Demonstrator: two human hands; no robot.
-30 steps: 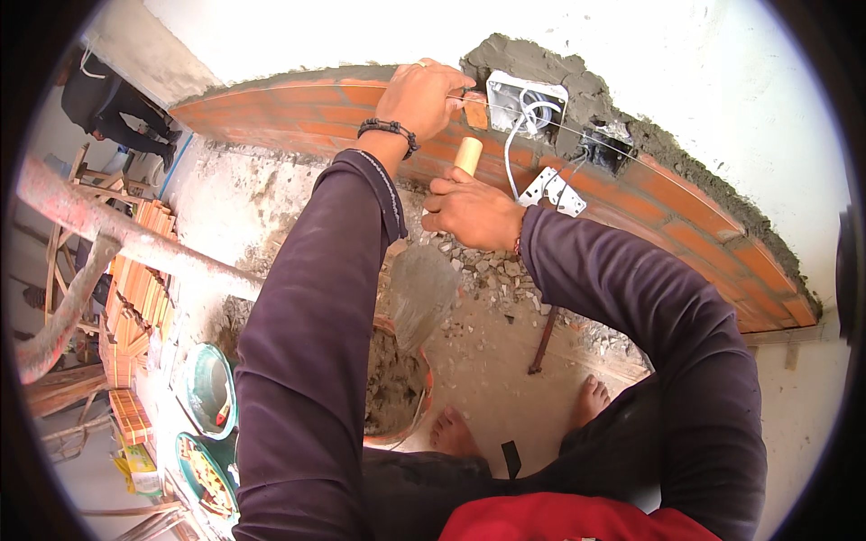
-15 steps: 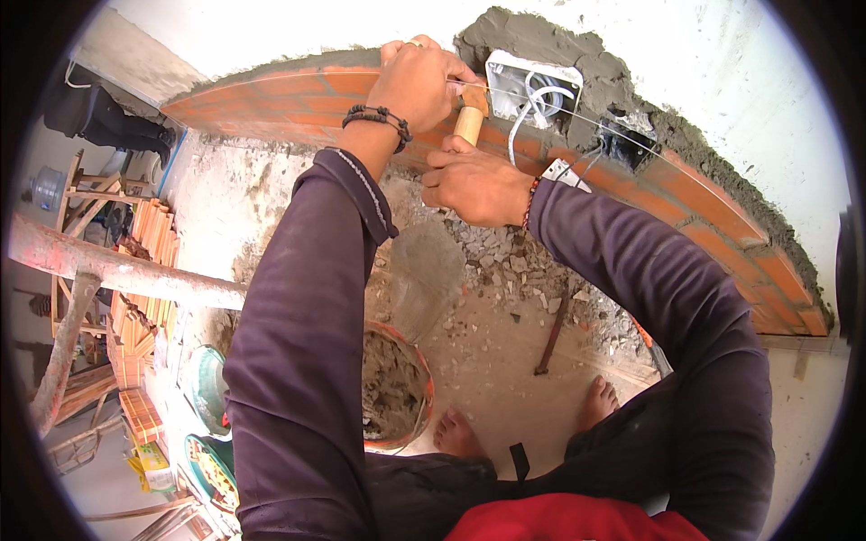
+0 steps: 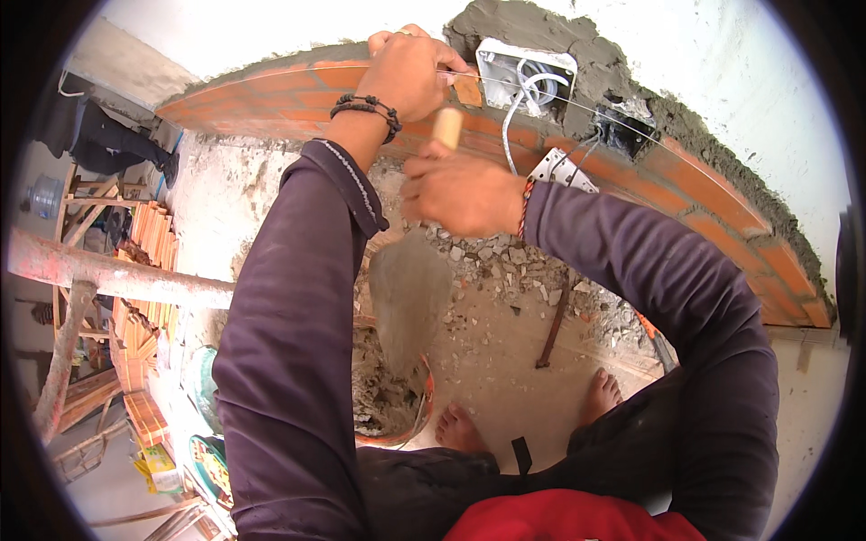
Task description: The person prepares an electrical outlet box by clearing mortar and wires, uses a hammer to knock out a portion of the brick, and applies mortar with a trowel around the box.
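My left hand is at the top edge of the brickwork, fingers bent and closed on a small brick piece. A thin string line runs along the brick edge past these fingertips. Below it, my right hand grips a trowel. The trowel's pale wooden handle points up toward the bricks, its end apart from the brick piece. Its grey blade hangs down over a bucket of mortar. Right of my left hand, a white electrical box with cables sits in wet mortar.
A dark box with wires is set in the wall. Rubble and a rusty metal bar lie on the floor near my feet. At left are a pole, stacked bricks and another person's legs.
My right hand has drawn the trowel back down and left, so its handle end has come away from the brick piece. My left hand stays at the brick edge.
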